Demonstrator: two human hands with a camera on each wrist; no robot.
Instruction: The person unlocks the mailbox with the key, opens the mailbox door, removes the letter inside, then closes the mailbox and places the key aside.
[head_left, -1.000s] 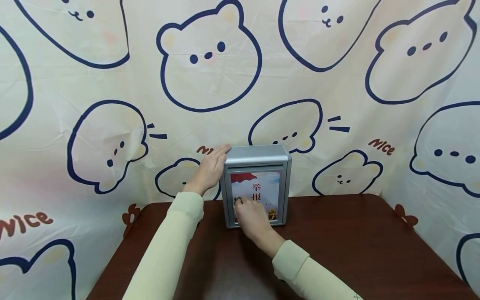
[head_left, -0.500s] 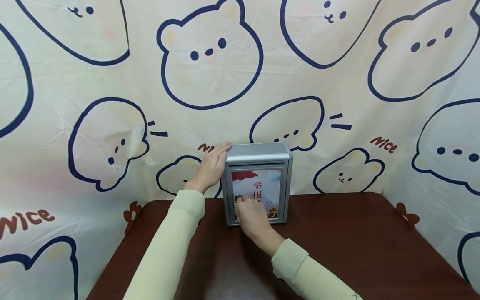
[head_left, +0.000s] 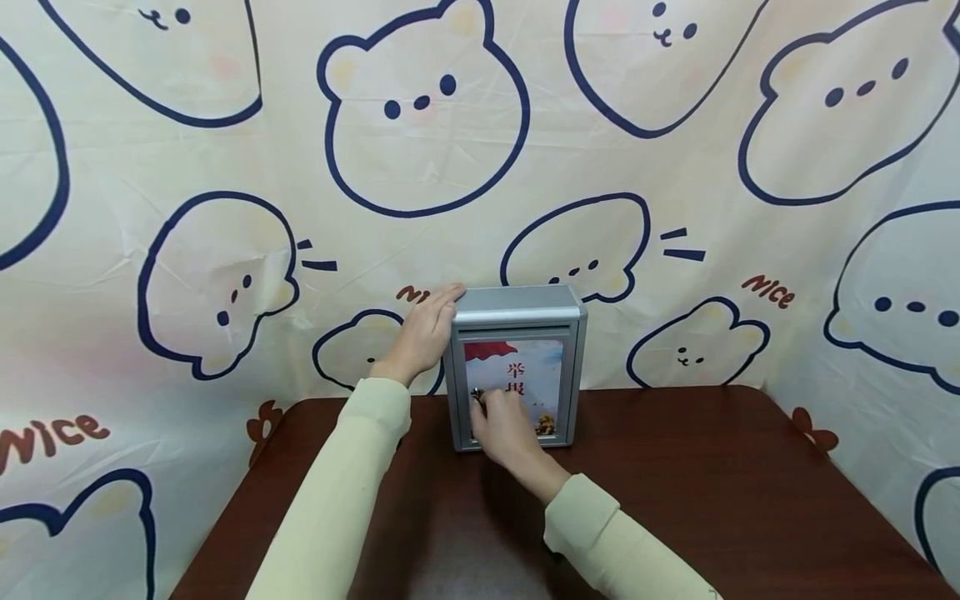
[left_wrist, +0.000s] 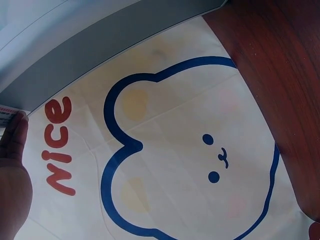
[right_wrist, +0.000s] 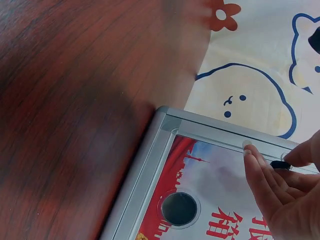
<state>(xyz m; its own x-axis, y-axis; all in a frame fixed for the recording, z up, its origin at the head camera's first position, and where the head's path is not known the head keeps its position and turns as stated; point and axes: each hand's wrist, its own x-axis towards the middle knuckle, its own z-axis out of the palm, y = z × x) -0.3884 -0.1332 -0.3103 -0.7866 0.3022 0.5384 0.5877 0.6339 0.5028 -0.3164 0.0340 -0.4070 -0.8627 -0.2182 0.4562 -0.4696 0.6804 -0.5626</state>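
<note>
A silver metal box [head_left: 519, 302] stands upright on the table, its front panel [head_left: 543, 367] printed in red, white and blue with red characters. My left hand [head_left: 422, 333] lies with extended fingers against the box's upper left corner; the left wrist view has this hand [left_wrist: 14, 170] at its left edge. At the left side of the box front, my right hand [head_left: 510, 425] pinches a small black-headed key [right_wrist: 281, 164] between thumb and index finger, right at the frame. The other fingers [right_wrist: 262, 182] of that hand lie over the panel. The key's tip is hidden.
Dark reddish-brown table [head_left: 675, 475] under the box, with rounded back corners. A cream cloth [head_left: 420, 167] with blue-outlined bears hangs close behind it and at both sides. A round dark window [right_wrist: 179, 209] sits low in the box's panel.
My right hand has turned slightly at the key, its fingers shifting a little while it stays in place. The left hand keeps its place on the box. The head view has tilted slightly.
</note>
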